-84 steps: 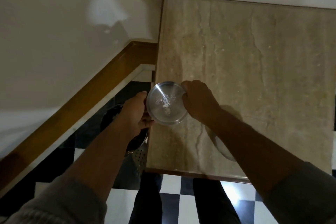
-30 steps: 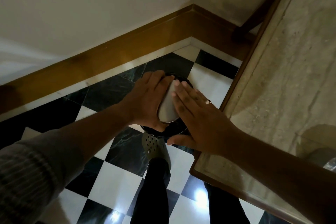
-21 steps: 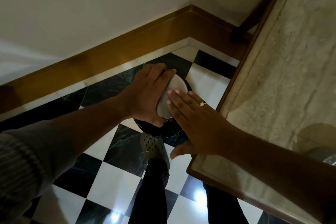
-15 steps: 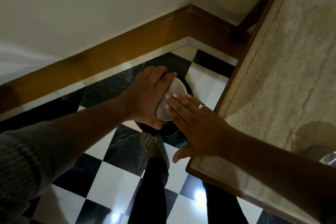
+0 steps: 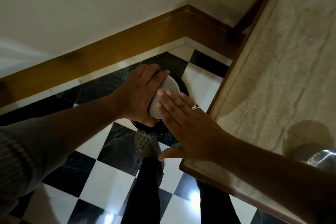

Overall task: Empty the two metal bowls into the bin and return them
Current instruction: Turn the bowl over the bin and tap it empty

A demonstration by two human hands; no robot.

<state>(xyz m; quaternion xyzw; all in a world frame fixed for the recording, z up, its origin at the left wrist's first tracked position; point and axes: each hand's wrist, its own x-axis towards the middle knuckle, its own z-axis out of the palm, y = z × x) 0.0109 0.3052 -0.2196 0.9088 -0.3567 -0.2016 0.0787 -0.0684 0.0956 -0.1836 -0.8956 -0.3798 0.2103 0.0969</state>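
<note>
My left hand (image 5: 138, 94) grips a small metal bowl (image 5: 170, 87), turned over so its base faces up, above the dark round bin (image 5: 182, 85) on the floor. The flat fingers of my right hand (image 5: 185, 125) rest against the bowl's base, fingers spread and holding nothing. What lies inside the bowl and the bin is hidden. A second metal bowl (image 5: 322, 158) sits on the marble table (image 5: 272, 78) at the far right, partly behind my right forearm.
The bin stands on a black-and-white checkered floor (image 5: 101, 174) in a corner, close to a brown skirting board (image 5: 109, 49) and the table's wooden edge (image 5: 221, 183). My foot in a perforated clog (image 5: 145, 143) is just in front of the bin.
The view has swung from the table down to the bin. The bowl went from upright over the table to overturned above the bin, and my right fingers have slid slightly across its base.
</note>
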